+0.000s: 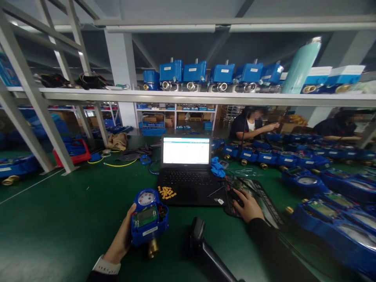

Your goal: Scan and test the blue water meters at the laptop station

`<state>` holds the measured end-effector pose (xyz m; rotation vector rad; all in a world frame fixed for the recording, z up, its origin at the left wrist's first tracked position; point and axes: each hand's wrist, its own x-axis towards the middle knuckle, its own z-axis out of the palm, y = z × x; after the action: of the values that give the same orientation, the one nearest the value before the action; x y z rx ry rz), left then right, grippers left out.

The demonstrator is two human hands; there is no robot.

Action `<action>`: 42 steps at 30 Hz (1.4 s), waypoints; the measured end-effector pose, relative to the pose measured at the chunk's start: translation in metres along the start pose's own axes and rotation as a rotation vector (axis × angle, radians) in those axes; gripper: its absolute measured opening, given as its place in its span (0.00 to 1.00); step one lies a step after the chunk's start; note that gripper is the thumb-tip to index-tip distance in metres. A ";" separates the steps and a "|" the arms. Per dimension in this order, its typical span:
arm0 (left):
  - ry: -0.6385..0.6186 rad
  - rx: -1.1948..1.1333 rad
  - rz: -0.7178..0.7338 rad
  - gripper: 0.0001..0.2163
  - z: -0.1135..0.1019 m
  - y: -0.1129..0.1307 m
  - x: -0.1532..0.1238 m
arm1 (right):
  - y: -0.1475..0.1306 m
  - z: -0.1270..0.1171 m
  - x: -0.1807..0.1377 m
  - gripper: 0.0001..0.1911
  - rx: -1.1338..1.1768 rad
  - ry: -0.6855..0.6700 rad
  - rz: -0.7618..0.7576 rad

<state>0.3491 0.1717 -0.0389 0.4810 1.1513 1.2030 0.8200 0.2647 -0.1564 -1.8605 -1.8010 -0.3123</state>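
Note:
My left hand (121,238) grips a blue water meter (149,217) by its left side, holding it upright on the green table (58,219); the meter shows a round dial, an open circuit board and a brass fitting below. My right hand (248,205) rests curled over a black mouse (236,197) on a dark mouse pad (264,203) to the right of an open black laptop (186,168) with a lit white screen. A small heap of yellow parts (166,192) lies on the laptop's left front corner.
A black handheld scanner (197,235) lies between my arms. Rows of blue meters (323,196) fill the table at right, more line the shelf (205,76) above. Two people sit across at the back right. A blue cloth (217,167) lies beside the laptop. Yellow cable (120,163) at left.

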 end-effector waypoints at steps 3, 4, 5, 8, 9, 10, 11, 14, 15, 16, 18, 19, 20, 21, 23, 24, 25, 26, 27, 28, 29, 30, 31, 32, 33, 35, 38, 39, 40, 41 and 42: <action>0.000 0.004 -0.001 0.28 -0.002 0.000 0.000 | 0.002 0.002 -0.001 0.24 -0.027 0.028 0.016; 0.004 0.006 -0.008 0.28 -0.002 0.000 0.000 | 0.002 0.002 -0.001 0.24 -0.033 0.031 0.021; 0.009 0.005 -0.013 0.28 -0.002 0.001 -0.001 | 0.002 0.002 -0.001 0.23 -0.037 0.030 0.023; 0.008 -0.005 -0.015 0.29 -0.002 0.002 0.000 | 0.000 0.001 -0.002 0.23 -0.038 0.031 0.022; 0.002 -0.008 -0.016 0.30 -0.003 0.002 0.000 | -0.002 0.001 -0.002 0.23 -0.037 0.033 0.025; -0.003 -0.010 -0.019 0.30 -0.003 0.002 0.001 | -0.003 0.000 -0.003 0.23 -0.037 0.035 0.028; -0.008 -0.008 -0.025 0.31 -0.004 0.001 0.002 | -0.005 -0.001 -0.003 0.23 -0.039 0.040 0.033; -0.011 0.000 -0.034 0.32 -0.006 0.000 0.004 | -0.010 -0.003 -0.005 0.23 -0.053 0.070 0.056; -0.006 0.007 -0.032 0.32 -0.006 -0.001 0.004 | -0.011 -0.003 -0.005 0.23 -0.055 0.073 0.061; -0.003 0.015 -0.031 0.32 -0.007 -0.001 0.004 | -0.012 -0.004 -0.005 0.23 -0.054 0.069 0.064; -0.010 0.021 -0.034 0.32 -0.007 -0.001 0.004 | -0.011 -0.004 -0.004 0.24 -0.042 0.041 0.062; -0.011 0.021 -0.036 0.32 -0.007 -0.002 0.004 | -0.010 -0.004 -0.004 0.24 -0.034 0.024 0.058; -0.009 0.019 -0.037 0.33 -0.007 -0.002 0.004 | -0.009 -0.004 -0.003 0.24 -0.028 0.010 0.057; -0.008 0.016 -0.042 0.33 -0.007 -0.002 0.005 | -0.007 -0.003 -0.002 0.24 -0.025 0.004 0.058; 0.000 0.012 -0.044 0.33 -0.007 -0.001 0.006 | -0.005 -0.003 -0.001 0.24 -0.024 0.002 0.061; -0.003 0.010 -0.040 0.33 -0.007 -0.001 0.006 | -0.005 -0.003 -0.001 0.24 -0.025 0.003 0.060; -0.012 0.006 -0.031 0.33 -0.007 -0.001 0.006 | -0.004 -0.003 -0.001 0.24 -0.027 0.003 0.057; -0.019 0.003 -0.023 0.32 -0.007 0.000 0.005 | -0.005 -0.003 -0.001 0.25 -0.028 -0.001 0.052; -0.019 0.002 -0.018 0.32 -0.007 0.000 0.004 | -0.006 -0.003 -0.001 0.25 -0.031 -0.005 0.048; -0.014 0.003 -0.018 0.31 -0.008 0.000 0.004 | -0.007 -0.004 -0.001 0.25 -0.034 -0.007 0.047; -0.007 0.005 -0.020 0.31 -0.008 0.000 0.003 | -0.008 -0.004 -0.001 0.25 -0.037 -0.004 0.046; 0.004 0.010 -0.017 0.31 -0.008 0.000 0.003 | -0.010 -0.005 -0.001 0.25 -0.041 0.005 0.047; 0.003 0.014 -0.014 0.31 -0.008 -0.001 0.003 | -0.011 -0.005 -0.002 0.24 -0.043 0.019 0.049; 0.004 0.019 -0.008 0.31 -0.008 -0.001 0.003 | -0.013 -0.006 -0.002 0.24 -0.044 0.032 0.047; 0.008 0.024 0.001 0.30 -0.007 -0.001 0.003 | -0.014 -0.006 -0.003 0.23 -0.042 0.045 0.046; 0.016 0.029 0.001 0.28 -0.005 0.000 0.003 | -0.014 -0.007 -0.003 0.23 -0.033 0.056 0.044; 0.021 0.021 -0.019 0.27 -0.002 0.002 0.001 | -0.012 -0.007 -0.003 0.24 -0.018 0.025 0.041; 0.021 0.016 -0.027 0.28 -0.002 0.003 0.000 | -0.010 -0.007 -0.002 0.24 -0.016 0.016 0.043; 0.025 0.012 -0.034 0.29 -0.002 0.003 0.000 | -0.009 -0.006 -0.002 0.24 -0.015 0.009 0.042; 0.030 0.010 -0.043 0.29 -0.002 0.003 -0.001 | -0.008 -0.006 -0.002 0.24 -0.014 0.007 0.040; 0.025 0.005 -0.051 0.30 -0.002 0.003 -0.001 | -0.007 -0.006 -0.002 0.24 -0.013 0.009 0.040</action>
<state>0.3457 0.1713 -0.0373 0.4394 1.1816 1.1646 0.8137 0.2599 -0.1509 -1.8984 -1.7574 -0.3185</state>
